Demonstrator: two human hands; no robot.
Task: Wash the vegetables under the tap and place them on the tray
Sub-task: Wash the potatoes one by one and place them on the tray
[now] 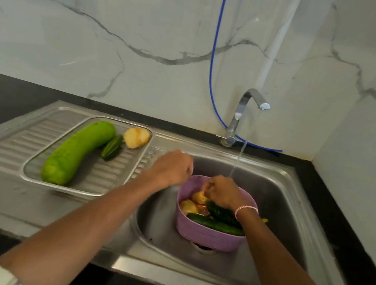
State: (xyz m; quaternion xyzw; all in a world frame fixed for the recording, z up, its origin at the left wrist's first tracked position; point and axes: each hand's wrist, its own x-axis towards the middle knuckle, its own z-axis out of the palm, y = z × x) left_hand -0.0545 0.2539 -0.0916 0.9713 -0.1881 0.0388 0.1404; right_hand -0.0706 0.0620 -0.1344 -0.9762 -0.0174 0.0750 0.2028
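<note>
While water from the tap (247,107) falls in a thin stream (237,159) onto the far rim of the purple basket (205,234), my right hand (222,190) is down inside that basket, its fingers curled round a potato (199,197) at the far left of the pile. My left hand (174,167) hovers just left of the basket's rim, fingers bent under. It is blurred, so I cannot tell whether it holds anything. The potato is lumpy, pale yellow and roundish, with no real long axis, and the stream comes down just above and beyond it, so I judge a short lift of the right hand will bring it under the water. Nearer me in the basket lie a second potato (189,206) and two dark, glossy cucumbers (215,224), their length running across the basket from left to right. The basket is ribbed plastic and stands in the steel sink (282,204). Well left of the basket sits the shallow metal tray (32,176) with a long, matt green gourd (76,153), a small ridged vegetable (112,147) and a washed potato (136,138). My left hand is the nearer one to it.
</note>
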